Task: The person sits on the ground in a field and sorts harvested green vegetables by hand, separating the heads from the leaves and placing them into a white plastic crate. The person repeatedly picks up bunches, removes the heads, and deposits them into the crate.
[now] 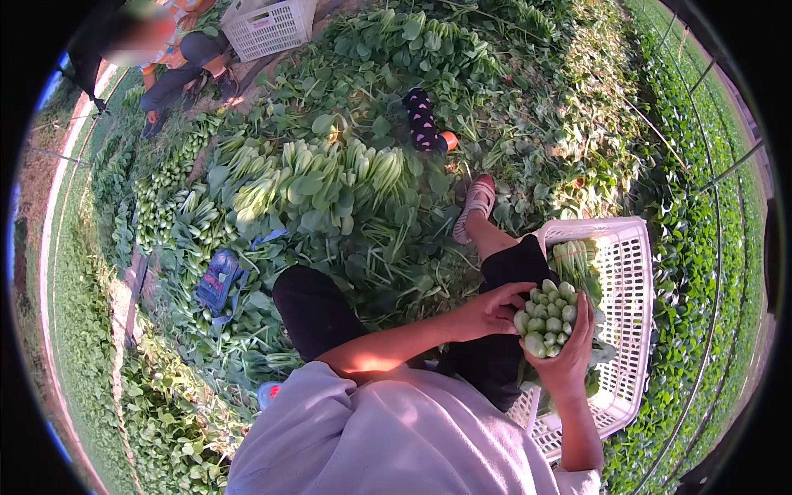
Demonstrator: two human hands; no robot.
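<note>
A bunch of leafy greens (548, 320) is between my two hands, its pale cut stem ends facing up towards me. My right hand (566, 356) wraps around its right and lower side. On the other side, my left hand (492, 311) has bent fingers against the stems near the upper left. Beneath and beside the hands stands a white slatted plastic crate (625, 309), by my right leg. Inside it, at the far end, lies another bunch of greens (572, 258) with a thin reddish band around it.
Rows of cut greens (322, 173) lie ahead on leaf-strewn ground. A patterned dark sleeve-like item (422, 120) lies beyond my striped shoe (475, 207). A blue bag (219, 281) sits to the left. At the far left another person (185, 62) crouches near a second white crate (269, 28).
</note>
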